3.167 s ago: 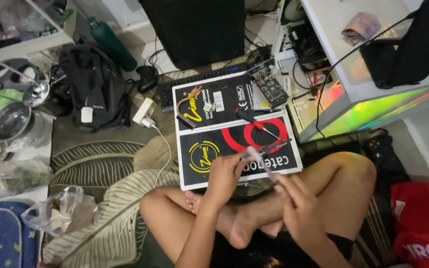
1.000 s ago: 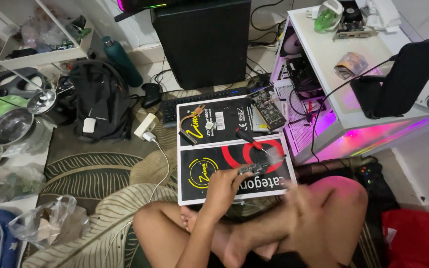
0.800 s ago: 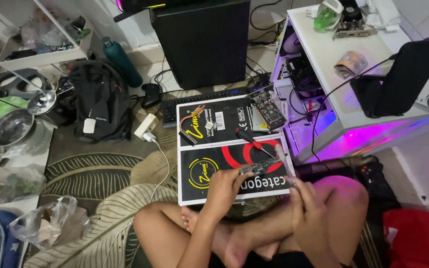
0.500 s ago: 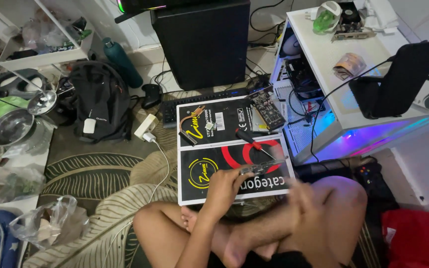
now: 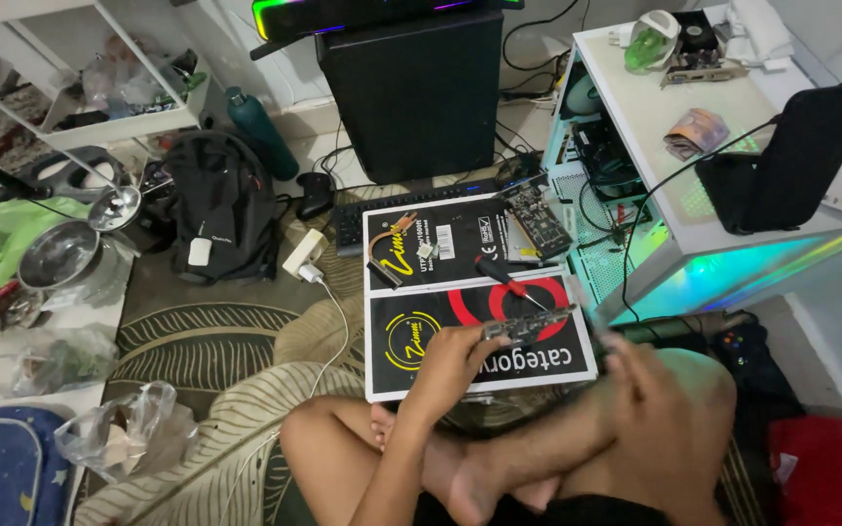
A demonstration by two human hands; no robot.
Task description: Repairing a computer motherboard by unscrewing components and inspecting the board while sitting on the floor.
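left hand [image 5: 455, 349] grips a circuit board [image 5: 528, 324] over the black box [image 5: 475, 292].

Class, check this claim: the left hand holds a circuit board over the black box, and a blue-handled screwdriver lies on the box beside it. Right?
Not quite. In the head view the screwdriver has a red handle, not blue. The rest stands: the left hand holds the circuit board over the black box.
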